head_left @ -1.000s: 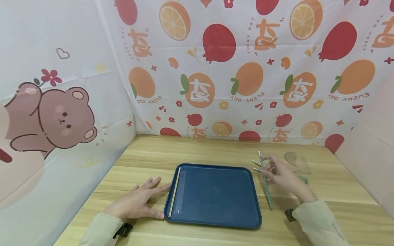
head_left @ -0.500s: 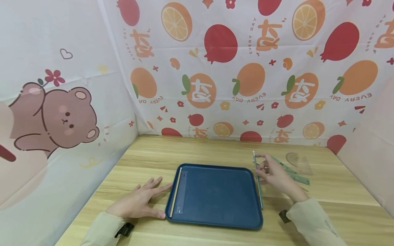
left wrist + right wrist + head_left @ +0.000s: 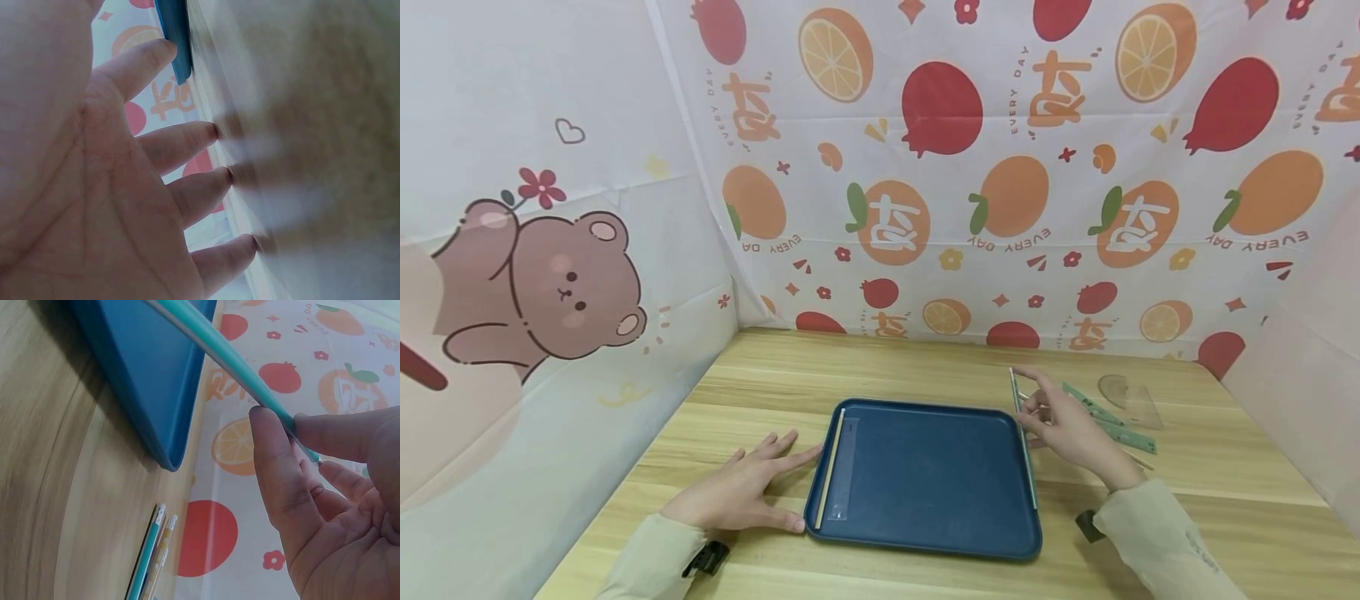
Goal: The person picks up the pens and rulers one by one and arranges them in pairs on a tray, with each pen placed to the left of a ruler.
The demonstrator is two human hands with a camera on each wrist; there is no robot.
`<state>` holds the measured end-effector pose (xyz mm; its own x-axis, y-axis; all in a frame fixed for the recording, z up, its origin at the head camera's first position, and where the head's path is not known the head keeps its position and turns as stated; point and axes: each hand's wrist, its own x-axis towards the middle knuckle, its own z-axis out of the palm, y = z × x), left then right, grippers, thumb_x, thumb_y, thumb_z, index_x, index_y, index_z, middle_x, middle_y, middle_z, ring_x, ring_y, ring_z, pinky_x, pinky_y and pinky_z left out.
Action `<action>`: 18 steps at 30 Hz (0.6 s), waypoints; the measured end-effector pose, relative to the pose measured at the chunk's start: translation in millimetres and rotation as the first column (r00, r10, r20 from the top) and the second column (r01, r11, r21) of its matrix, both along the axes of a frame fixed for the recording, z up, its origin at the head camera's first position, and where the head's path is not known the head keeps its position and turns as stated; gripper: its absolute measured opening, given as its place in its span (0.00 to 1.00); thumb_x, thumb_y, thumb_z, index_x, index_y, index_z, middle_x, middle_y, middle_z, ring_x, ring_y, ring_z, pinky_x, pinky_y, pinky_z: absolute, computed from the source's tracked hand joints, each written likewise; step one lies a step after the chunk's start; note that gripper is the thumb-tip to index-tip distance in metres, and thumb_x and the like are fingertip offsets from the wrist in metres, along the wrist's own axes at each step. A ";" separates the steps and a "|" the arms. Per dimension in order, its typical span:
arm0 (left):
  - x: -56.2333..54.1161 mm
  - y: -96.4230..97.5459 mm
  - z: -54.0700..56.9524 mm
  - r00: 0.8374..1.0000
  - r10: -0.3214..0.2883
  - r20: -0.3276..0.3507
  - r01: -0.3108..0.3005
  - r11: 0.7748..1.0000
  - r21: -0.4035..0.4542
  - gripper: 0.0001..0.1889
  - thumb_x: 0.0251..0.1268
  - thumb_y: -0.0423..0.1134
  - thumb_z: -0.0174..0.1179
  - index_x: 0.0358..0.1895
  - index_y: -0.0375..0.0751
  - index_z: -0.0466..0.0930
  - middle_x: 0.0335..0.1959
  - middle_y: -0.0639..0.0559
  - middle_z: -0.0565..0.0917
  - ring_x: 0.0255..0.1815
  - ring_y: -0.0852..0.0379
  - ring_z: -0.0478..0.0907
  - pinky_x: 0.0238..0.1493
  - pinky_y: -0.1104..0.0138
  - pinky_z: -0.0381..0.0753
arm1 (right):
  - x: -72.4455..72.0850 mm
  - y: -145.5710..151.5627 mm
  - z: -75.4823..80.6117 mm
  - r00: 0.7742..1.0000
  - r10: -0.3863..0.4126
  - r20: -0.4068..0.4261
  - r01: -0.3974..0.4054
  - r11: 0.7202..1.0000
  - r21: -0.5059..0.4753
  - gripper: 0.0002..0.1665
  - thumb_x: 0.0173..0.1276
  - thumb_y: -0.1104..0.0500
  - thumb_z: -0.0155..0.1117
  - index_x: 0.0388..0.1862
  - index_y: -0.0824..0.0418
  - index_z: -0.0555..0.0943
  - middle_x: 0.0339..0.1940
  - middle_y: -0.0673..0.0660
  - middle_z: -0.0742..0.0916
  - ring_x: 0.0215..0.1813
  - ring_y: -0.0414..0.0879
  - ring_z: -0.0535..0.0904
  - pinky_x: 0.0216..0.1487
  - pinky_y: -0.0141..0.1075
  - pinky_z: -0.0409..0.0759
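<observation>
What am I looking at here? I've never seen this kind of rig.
No machine is at work here: these are a person's bare hands. The wide picture comes from a head camera looking forward and down; the two close-ups come from cameras worn on each wrist.

On the wooden table lies a blue tray holding a pale, thin stick and a clear strip. To its right are loose pencils, green flat strips and a clear drawing tool.

The left hand rests, fingers spread, at the tray's left edge. The right hand pinches a teal pencil along the right edge.
</observation>
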<state>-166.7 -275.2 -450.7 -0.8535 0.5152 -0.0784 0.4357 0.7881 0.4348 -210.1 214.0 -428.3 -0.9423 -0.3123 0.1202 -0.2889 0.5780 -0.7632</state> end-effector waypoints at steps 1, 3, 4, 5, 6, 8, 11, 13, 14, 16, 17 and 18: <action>0.2 0.1 0.3 1.000 0.000 0.001 0.000 1.000 -0.001 0.55 0.52 0.74 0.73 0.84 0.60 0.66 0.85 0.27 0.59 0.84 0.18 0.52 0.69 0.15 0.52 | -0.3 -0.8 0.2 1.000 0.001 0.004 -0.001 1.000 -0.003 0.42 0.82 0.66 0.61 0.88 0.53 0.55 0.43 0.61 0.82 0.41 0.47 0.87 0.41 0.42 0.93; 0.4 0.1 0.6 1.000 0.001 0.003 -0.001 1.000 -0.002 0.55 0.52 0.75 0.73 0.84 0.60 0.66 0.85 0.27 0.60 0.84 0.18 0.52 0.69 0.15 0.52 | -0.8 -2.8 0.7 1.000 0.002 0.006 -0.002 1.000 -0.005 0.42 0.82 0.66 0.61 0.88 0.53 0.56 0.43 0.60 0.82 0.41 0.46 0.87 0.41 0.42 0.93; 0.3 0.4 0.9 1.000 0.000 0.002 0.000 1.000 -0.002 0.55 0.52 0.74 0.73 0.84 0.60 0.66 0.85 0.27 0.60 0.84 0.18 0.53 0.69 0.15 0.53 | -0.9 -3.5 1.0 1.000 0.003 0.006 -0.003 1.000 -0.005 0.42 0.82 0.66 0.61 0.88 0.53 0.56 0.43 0.60 0.82 0.40 0.47 0.87 0.41 0.42 0.93; 0.1 0.7 1.0 1.000 -0.001 0.001 0.001 1.000 -0.003 0.55 0.52 0.74 0.73 0.84 0.60 0.66 0.85 0.27 0.60 0.84 0.18 0.53 0.69 0.15 0.53 | -0.8 -4.2 1.5 1.000 0.003 0.006 -0.003 1.000 -0.008 0.42 0.82 0.66 0.61 0.88 0.53 0.56 0.43 0.60 0.83 0.40 0.47 0.87 0.41 0.42 0.93; 0.1 0.9 1.0 1.000 -0.002 0.000 0.002 1.000 -0.004 0.55 0.52 0.75 0.73 0.84 0.60 0.66 0.85 0.27 0.60 0.84 0.18 0.53 0.69 0.15 0.53 | -0.9 -5.0 2.0 1.000 0.005 0.008 -0.005 1.000 -0.011 0.42 0.82 0.66 0.61 0.88 0.53 0.56 0.43 0.61 0.83 0.40 0.47 0.87 0.41 0.43 0.93; 0.2 1.0 0.6 1.000 -0.001 -0.001 0.001 1.000 -0.008 0.55 0.52 0.75 0.73 0.84 0.61 0.65 0.85 0.28 0.59 0.84 0.18 0.53 0.70 0.15 0.53 | -1.1 -7.3 3.3 1.000 0.003 0.014 -0.003 1.000 -0.019 0.42 0.82 0.65 0.61 0.88 0.54 0.56 0.44 0.62 0.83 0.40 0.48 0.86 0.41 0.45 0.94; 0.7 0.8 0.0 1.000 0.001 0.004 -0.001 1.000 -0.007 0.55 0.52 0.75 0.73 0.84 0.61 0.65 0.85 0.28 0.59 0.85 0.18 0.52 0.70 0.16 0.53 | -2.2 -11.6 5.0 1.000 0.016 0.014 -0.016 0.999 -0.042 0.42 0.82 0.65 0.62 0.88 0.55 0.57 0.44 0.64 0.84 0.39 0.50 0.87 0.41 0.48 0.94; 1.0 0.5 -0.3 1.000 0.000 0.003 0.000 1.000 -0.005 0.55 0.52 0.75 0.73 0.84 0.61 0.65 0.85 0.28 0.59 0.85 0.18 0.52 0.70 0.15 0.53 | -2.5 -15.2 5.7 1.000 0.024 0.014 -0.024 0.998 -0.054 0.41 0.82 0.65 0.62 0.87 0.55 0.57 0.44 0.64 0.84 0.39 0.49 0.87 0.40 0.48 0.93; 1.0 0.3 -0.3 1.000 -0.001 0.003 0.001 1.000 -0.003 0.55 0.52 0.74 0.73 0.84 0.61 0.65 0.85 0.28 0.59 0.85 0.18 0.52 0.69 0.15 0.53 | -2.7 -16.7 5.9 0.999 0.027 0.018 -0.026 0.998 -0.060 0.41 0.82 0.65 0.62 0.87 0.54 0.57 0.44 0.63 0.84 0.39 0.49 0.87 0.40 0.47 0.93; 0.9 0.1 -0.3 1.000 -0.003 0.000 0.003 1.000 -0.002 0.55 0.52 0.74 0.73 0.84 0.61 0.65 0.85 0.27 0.60 0.85 0.18 0.52 0.69 0.15 0.53 | -2.5 -19.5 5.9 0.999 0.029 0.018 -0.028 0.998 -0.064 0.41 0.82 0.64 0.63 0.87 0.54 0.58 0.43 0.62 0.84 0.39 0.48 0.87 0.39 0.45 0.93; 0.9 0.0 -0.2 1.000 -0.004 -0.002 0.004 1.000 -0.002 0.55 0.52 0.74 0.73 0.84 0.61 0.65 0.85 0.27 0.60 0.85 0.18 0.52 0.69 0.15 0.54 | -2.1 -20.7 5.9 0.999 0.028 0.022 -0.027 0.998 -0.064 0.41 0.82 0.64 0.63 0.87 0.53 0.58 0.43 0.62 0.84 0.39 0.48 0.87 0.38 0.44 0.93; 0.9 0.0 -0.2 1.000 -0.004 -0.001 0.004 1.000 -0.003 0.55 0.52 0.74 0.73 0.84 0.61 0.65 0.85 0.27 0.60 0.85 0.19 0.52 0.69 0.15 0.54 | -1.7 -21.8 5.8 0.999 0.026 0.026 -0.024 0.998 -0.064 0.41 0.82 0.63 0.62 0.87 0.52 0.58 0.43 0.62 0.84 0.39 0.48 0.87 0.38 0.43 0.93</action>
